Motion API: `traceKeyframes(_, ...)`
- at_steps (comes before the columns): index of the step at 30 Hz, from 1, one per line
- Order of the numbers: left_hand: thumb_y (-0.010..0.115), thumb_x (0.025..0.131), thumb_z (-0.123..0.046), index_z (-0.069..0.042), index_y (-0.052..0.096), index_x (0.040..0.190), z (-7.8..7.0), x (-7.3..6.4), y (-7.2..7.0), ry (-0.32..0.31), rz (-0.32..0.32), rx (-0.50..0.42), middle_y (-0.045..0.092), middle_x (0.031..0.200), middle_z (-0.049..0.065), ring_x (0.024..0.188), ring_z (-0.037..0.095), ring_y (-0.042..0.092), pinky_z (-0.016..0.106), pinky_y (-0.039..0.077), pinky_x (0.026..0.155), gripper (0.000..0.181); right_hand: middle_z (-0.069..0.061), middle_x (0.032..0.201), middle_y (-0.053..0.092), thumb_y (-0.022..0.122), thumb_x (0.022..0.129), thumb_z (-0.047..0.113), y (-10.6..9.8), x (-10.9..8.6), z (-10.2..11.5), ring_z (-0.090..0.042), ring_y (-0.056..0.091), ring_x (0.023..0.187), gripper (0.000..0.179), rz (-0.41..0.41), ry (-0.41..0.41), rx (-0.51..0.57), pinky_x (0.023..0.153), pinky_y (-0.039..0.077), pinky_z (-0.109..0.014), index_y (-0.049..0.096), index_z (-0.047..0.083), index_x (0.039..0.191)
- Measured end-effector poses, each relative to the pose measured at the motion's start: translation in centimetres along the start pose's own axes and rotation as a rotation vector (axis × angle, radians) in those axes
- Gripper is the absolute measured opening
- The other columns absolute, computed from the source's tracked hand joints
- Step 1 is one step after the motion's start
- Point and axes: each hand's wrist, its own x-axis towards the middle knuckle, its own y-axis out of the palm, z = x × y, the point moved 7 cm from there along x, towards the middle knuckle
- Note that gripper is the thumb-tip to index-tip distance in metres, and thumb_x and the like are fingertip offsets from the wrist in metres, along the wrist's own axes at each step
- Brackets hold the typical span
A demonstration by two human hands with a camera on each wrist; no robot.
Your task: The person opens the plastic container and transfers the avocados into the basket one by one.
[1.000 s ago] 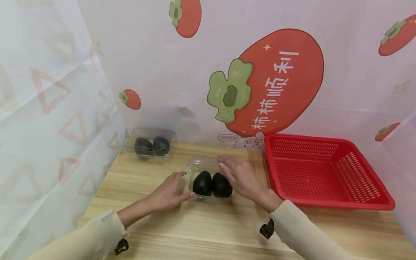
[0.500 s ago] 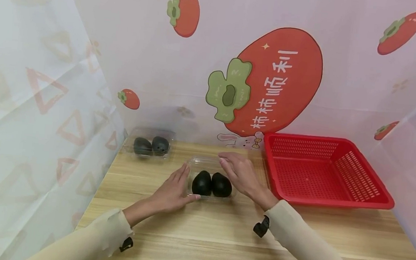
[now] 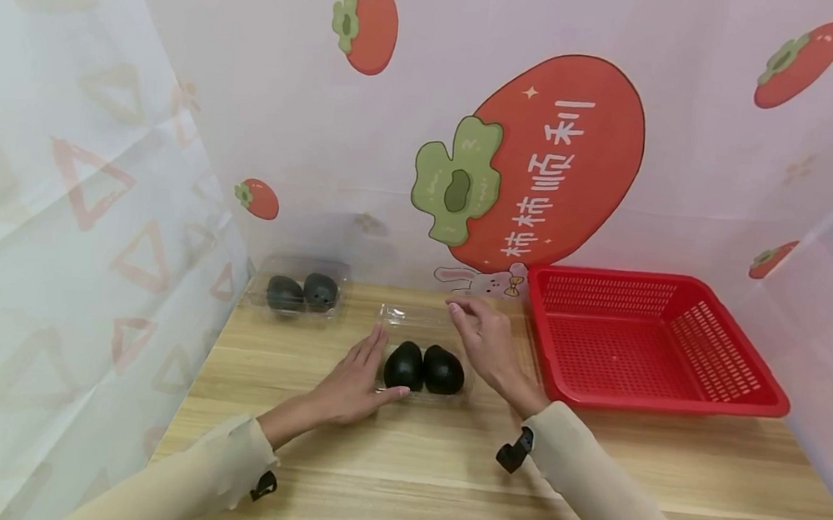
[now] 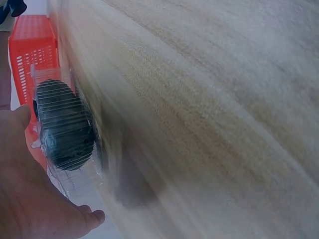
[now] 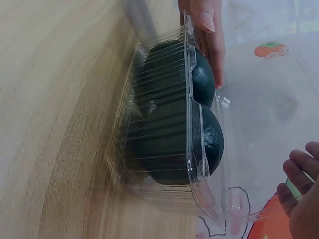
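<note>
Two dark avocados (image 3: 404, 366) lie side by side in a clear plastic clamshell box (image 5: 189, 114) on the wooden table. Its transparent lid (image 5: 269, 109) stands raised on the far side. My left hand (image 3: 345, 394) lies along the box's left end with straight fingers, its thumb stretched by the front edge. Over the box's right rear part, my right hand (image 3: 491, 347) has lightly bent fingers beside the lid's edge. The right wrist view shows those fingers (image 5: 301, 167) with no visible pinch; exact contact is hard to see through the plastic.
A second clear box (image 3: 343, 274) with two avocados (image 3: 285, 293) stands at the back left. A red perforated plastic basket (image 3: 626, 355) sits at the back right. The printed cloth (image 3: 310, 116) rises behind the table (image 3: 394, 492) and along its sides.
My left hand has moved right against the box's end, its thumb now along the front. My right hand has shifted slightly, its fingers more bent. The lid's far edge appears higher.
</note>
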Motion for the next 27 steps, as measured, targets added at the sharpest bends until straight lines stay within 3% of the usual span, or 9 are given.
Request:
traceKeyframes(11,0.056,0.103,-0.065,-0.002,-0.003,0.169,0.4,0.3,0.8,-0.013,0.003,-0.023,-0.01,0.177,0.017,0.164,0.033,0.002,0.053,0.014,0.13,0.109,-0.005,0.133,0.073,0.057,0.109,0.047,0.3,0.1,-1.8,-0.027,0.067,0.124,0.047,-0.024,0.126,0.195,0.107,0.053,-0.052,0.072,0.01,0.133)
traceKeyframes(16,0.057,0.102,-0.065,-0.001,-0.002,0.169,0.3,0.2,0.8,-0.01,-0.009,-0.029,-0.013,0.177,0.015,0.164,0.033,0.002,0.055,0.015,0.13,0.109,-0.004,0.136,0.071,0.053,0.109,0.051,0.4,0.2,-2.3,-0.025,0.064,0.129,0.049,-0.029,0.133,0.253,0.111,0.05,-0.054,0.071,0.012,0.133)
traceKeyframes(23,0.056,0.103,-0.065,0.0,-0.001,0.168,0.0,-0.1,0.7,-0.003,-0.024,-0.011,-0.011,0.177,0.016,0.164,0.033,0.003,0.056,0.016,0.13,0.109,-0.013,0.141,0.068,0.043,0.115,0.037,0.6,0.5,-3.2,-0.031,0.06,0.135,0.046,-0.023,0.087,0.396,0.119,0.04,-0.058,0.066,0.004,0.138)
traceKeyframes(27,0.056,0.103,-0.065,0.0,-0.001,0.168,0.0,0.0,0.7,0.0,-0.028,-0.005,-0.009,0.177,0.018,0.164,0.033,0.003,0.057,0.017,0.129,0.108,-0.013,0.146,0.065,0.04,0.115,0.042,0.4,0.4,-4.0,-0.032,0.059,0.137,0.049,-0.027,0.118,0.396,0.119,0.039,-0.06,0.063,0.008,0.143)
